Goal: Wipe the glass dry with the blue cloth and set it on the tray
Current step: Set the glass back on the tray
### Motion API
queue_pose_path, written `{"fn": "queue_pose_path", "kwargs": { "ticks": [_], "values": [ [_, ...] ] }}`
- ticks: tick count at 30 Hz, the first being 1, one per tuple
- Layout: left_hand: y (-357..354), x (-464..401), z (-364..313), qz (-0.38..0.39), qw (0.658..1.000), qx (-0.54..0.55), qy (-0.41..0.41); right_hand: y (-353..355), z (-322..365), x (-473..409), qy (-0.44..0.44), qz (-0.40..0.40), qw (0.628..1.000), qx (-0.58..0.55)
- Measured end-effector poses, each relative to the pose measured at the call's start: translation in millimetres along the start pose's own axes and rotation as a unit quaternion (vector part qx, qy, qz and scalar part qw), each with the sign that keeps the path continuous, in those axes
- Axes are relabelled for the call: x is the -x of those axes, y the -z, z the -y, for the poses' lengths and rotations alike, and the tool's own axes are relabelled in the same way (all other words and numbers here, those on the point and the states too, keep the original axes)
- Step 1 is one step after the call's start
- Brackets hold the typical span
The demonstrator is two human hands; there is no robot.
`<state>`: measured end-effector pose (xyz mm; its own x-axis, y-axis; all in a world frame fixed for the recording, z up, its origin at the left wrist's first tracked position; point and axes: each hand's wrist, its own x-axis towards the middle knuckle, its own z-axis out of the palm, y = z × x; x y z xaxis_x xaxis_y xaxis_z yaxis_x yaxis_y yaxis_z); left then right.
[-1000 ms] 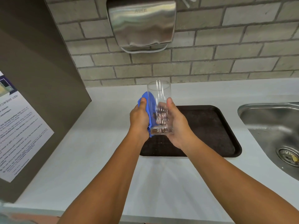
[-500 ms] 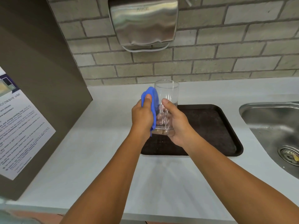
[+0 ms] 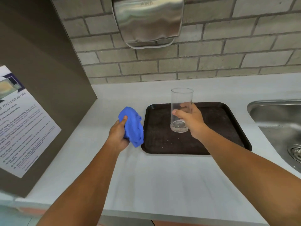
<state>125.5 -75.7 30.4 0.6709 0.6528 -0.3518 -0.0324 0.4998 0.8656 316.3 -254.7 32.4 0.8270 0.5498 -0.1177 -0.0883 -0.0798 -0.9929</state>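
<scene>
A tall clear glass [image 3: 181, 101] stands upright over the middle of the dark brown tray [image 3: 219, 137], its base at or just above the tray floor; I cannot tell whether it touches. My right hand [image 3: 193, 119] grips its lower half from the right. My left hand [image 3: 118, 134] holds the crumpled blue cloth [image 3: 132, 126] over the white counter, just left of the tray's left rim and apart from the glass.
A steel sink [image 3: 276, 121] with a drain lies at the right. A steel hand dryer [image 3: 148, 20] hangs on the brick wall above the tray. A brown cabinet side with a printed notice [image 3: 21, 121] stands at the left. White counter [image 3: 162, 185] stretches in front.
The hands have separated: the left one pulled the cloth away to the left, and the right one carried the glass right and down onto the tray area.
</scene>
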Motion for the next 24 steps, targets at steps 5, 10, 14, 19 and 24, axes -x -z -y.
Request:
{"fn": "queue_pose_path", "kwargs": {
  "ticks": [5,10,14,19,24],
  "values": [
    [60.4,-10.9,10.4,-0.046,0.998,-0.013,0.041,7.9,-29.7,-15.5,-0.017,-0.040,0.999,0.024],
    [83.0,-13.5,15.4,-0.030,0.996,0.017,0.082,13.1,-45.7,-22.6,-0.020,-0.062,0.997,0.036],
    [88.3,-16.0,17.3,-0.007,0.994,0.039,0.101,15.3,-50.8,-27.4,-0.015,-0.074,0.996,0.038],
    [92.2,-20.6,19.5,0.012,0.989,0.090,0.118,17.1,-56.4,-32.1,-0.014,-0.073,0.996,0.039],
    [84.2,-19.2,16.5,0.041,0.986,0.111,0.120,15.4,-57.2,-34.2,-0.007,-0.066,0.997,0.047]
  ]
}}
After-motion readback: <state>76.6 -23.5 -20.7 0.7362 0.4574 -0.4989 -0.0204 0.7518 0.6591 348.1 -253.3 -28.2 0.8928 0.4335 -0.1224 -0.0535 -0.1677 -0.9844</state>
